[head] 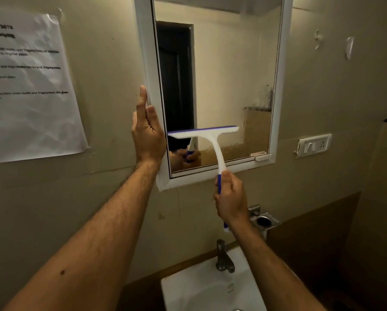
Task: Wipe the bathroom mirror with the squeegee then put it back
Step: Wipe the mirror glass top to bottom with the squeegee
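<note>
The head view looks forward at a bathroom wall with a mirror [219, 81] in a white frame. The right hand [231, 198] holds the squeegee [207, 140] by its blue and white handle; its grip is pressed closed around the handle, with the thumb on top near the place where the white neck begins. The squeegee stands almost upright, a little tilted, and its wide head with the blue rubber edge lies across the lower part of the mirror, left of the middle. It seems to touch the glass, though I cannot tell this for sure. In the glass below the head one sees the reflection of the hand and the handle.

The left hand [147, 129] rests on the left side of the mirror frame. Its grip is spread: the fingers are straight and point up along the outer edge of the frame, and the thumb lies on the front face of the frame.

On the right part of the glass there are dark marks and a cloudy patch. On the wall at the left hangs a sheet of paper [28, 86] with printed text, too blurred to read. At the right of the mirror is a white switch plate [314, 144]. Below the mirror stands a white sink [201, 288] with a metal tap [224, 258], and beside the right wrist is a metal holder [263, 221] fixed on the wall.
</note>
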Tool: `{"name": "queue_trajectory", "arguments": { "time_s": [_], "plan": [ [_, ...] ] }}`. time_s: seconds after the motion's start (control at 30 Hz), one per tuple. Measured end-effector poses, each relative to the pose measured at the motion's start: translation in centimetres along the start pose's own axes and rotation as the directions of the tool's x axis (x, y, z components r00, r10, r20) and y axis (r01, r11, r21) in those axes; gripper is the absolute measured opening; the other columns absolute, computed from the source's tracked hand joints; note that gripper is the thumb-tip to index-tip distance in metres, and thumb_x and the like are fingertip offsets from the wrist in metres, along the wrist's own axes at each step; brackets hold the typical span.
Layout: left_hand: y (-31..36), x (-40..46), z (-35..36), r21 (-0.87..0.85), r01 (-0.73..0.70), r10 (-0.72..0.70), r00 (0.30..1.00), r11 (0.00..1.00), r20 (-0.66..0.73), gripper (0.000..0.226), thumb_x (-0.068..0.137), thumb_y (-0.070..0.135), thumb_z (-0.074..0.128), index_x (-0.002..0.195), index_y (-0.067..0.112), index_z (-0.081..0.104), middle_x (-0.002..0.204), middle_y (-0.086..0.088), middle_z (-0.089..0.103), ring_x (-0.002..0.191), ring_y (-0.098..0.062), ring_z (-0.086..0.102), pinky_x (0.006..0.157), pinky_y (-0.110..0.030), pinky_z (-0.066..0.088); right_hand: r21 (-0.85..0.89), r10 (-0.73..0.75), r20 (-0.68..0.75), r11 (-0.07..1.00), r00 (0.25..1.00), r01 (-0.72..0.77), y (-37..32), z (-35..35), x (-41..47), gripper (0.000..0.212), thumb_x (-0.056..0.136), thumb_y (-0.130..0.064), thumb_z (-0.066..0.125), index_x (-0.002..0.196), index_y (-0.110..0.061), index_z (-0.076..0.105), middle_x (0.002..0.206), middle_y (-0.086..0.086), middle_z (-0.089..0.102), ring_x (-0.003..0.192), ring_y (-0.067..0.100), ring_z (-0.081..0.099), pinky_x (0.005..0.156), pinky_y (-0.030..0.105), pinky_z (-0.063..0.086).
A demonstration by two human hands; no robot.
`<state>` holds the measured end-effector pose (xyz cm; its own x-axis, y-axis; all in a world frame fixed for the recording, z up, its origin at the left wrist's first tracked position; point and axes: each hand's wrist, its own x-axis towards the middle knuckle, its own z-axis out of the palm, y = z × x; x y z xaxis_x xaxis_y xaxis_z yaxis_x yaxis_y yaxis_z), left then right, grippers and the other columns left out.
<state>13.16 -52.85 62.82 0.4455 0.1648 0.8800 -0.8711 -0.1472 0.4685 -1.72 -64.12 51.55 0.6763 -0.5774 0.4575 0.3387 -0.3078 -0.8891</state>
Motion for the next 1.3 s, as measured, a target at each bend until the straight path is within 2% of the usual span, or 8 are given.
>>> {"name": "queue_trajectory", "arguments": {
  "time_s": [0.2,0.3,0.47,0.6,0.77,0.93,1.23,1.3],
  "plan": [
    [-0.1,-0.6,-0.4,0.005,-0.022,0.022,1.0,1.0,-0.019,0.046,0.106,0.026,0.03,0.151,0.021,0.029,0.135,0.02,0.039,0.096,0.012,0.056,0.074,0.003,0.041,-0.041,0.062,-0.003,0.997,0.998,-0.062,4.3,-0.4,-2.4,0.034,0.101,-0.038,0.033,0.08,-0.017,0.05,0.063,0.006,0.044,0.054,0.018,0.042,0.053,0.034,0.038],
    [-0.1,-0.7,-0.5,-0.013,-0.03,0.029,0.999,0.999,-0.024,0.045,0.106,0.024,0.031,0.15,0.02,0.03,0.129,0.025,0.033,0.098,0.025,0.048,0.075,0.008,0.037,-0.032,0.029,0.004,0.999,1.0,-0.029,2.6,-0.8,-1.6,0.036,0.1,-0.041,0.033,0.082,-0.016,0.052,0.063,0.005,0.045,0.052,0.015,0.041,0.049,0.031,0.036],
    [-0.4,-0.6,-0.7,-0.021,-0.041,0.041,0.999,0.999,0.009,0.046,0.105,0.029,0.029,0.151,0.024,0.027,0.133,0.025,0.031,0.101,-0.011,0.063,0.075,-0.007,0.045,0.004,0.022,0.009,1.0,1.0,-0.022,-0.7,-0.4,0.2,0.037,0.102,-0.041,0.029,0.087,-0.017,0.052,0.067,0.006,0.046,0.053,0.011,0.043,0.048,0.026,0.037],
    [-0.5,-0.8,-0.7,0.01,-0.036,0.036,0.999,0.999,0.007,0.046,0.106,0.027,0.03,0.151,0.022,0.028,0.133,0.019,0.033,0.102,0.024,0.045,0.082,0.001,0.04,-0.019,0.076,0.024,0.997,0.997,-0.075,2.7,-0.6,-1.9,0.039,0.1,-0.044,0.031,0.083,-0.016,0.052,0.064,0.005,0.044,0.052,0.014,0.041,0.047,0.028,0.035],
    [-0.8,-1.0,-0.5,0.038,-0.053,0.052,0.999,0.998,0.015,0.046,0.105,0.031,0.029,0.151,0.025,0.027,0.142,0.017,0.036,0.119,-0.009,0.054,0.095,-0.025,0.049,-0.092,0.126,0.003,0.988,0.992,-0.125,5.4,-1.5,-3.9,0.045,0.093,-0.053,0.033,0.077,-0.016,0.053,0.057,0.0,0.043,0.05,0.014,0.04,0.05,0.033,0.035],
    [-0.7,-1.0,-0.5,0.043,-0.028,0.027,0.999,0.999,0.029,0.046,0.106,0.028,0.029,0.152,0.023,0.026,0.145,0.009,0.038,0.116,0.003,0.043,0.086,-0.005,0.039,-0.032,0.07,0.044,0.997,0.997,-0.069,1.7,-1.4,-1.7,0.036,0.102,-0.04,0.031,0.083,-0.017,0.051,0.062,0.002,0.044,0.05,0.011,0.04,0.046,0.027,0.035],
    [-0.7,-1.1,-0.7,0.058,-0.017,0.015,0.999,0.998,0.039,0.046,0.105,0.032,0.028,0.151,0.027,0.024,0.138,0.022,0.03,0.118,-0.012,0.055,0.093,-0.031,0.052,-0.064,0.133,0.036,0.989,0.99,-0.131,5.1,-1.5,-3.8,0.038,0.101,-0.04,0.034,0.079,-0.016,0.052,0.059,0.001,0.044,0.05,0.013,0.04,0.048,0.029,0.035],
    [-0.7,-1.0,-0.7,0.053,-0.009,0.008,0.999,0.999,0.033,0.046,0.106,0.03,0.029,0.151,0.026,0.026,0.142,0.016,0.035,0.121,0.0,0.046,0.093,-0.013,0.046,-0.057,0.115,0.049,0.992,0.992,-0.112,3.7,-1.7,-3.2,0.038,0.101,-0.041,0.033,0.081,-0.016,0.053,0.062,0.003,0.044,0.051,0.013,0.04,0.047,0.029,0.035]
  ]
}}
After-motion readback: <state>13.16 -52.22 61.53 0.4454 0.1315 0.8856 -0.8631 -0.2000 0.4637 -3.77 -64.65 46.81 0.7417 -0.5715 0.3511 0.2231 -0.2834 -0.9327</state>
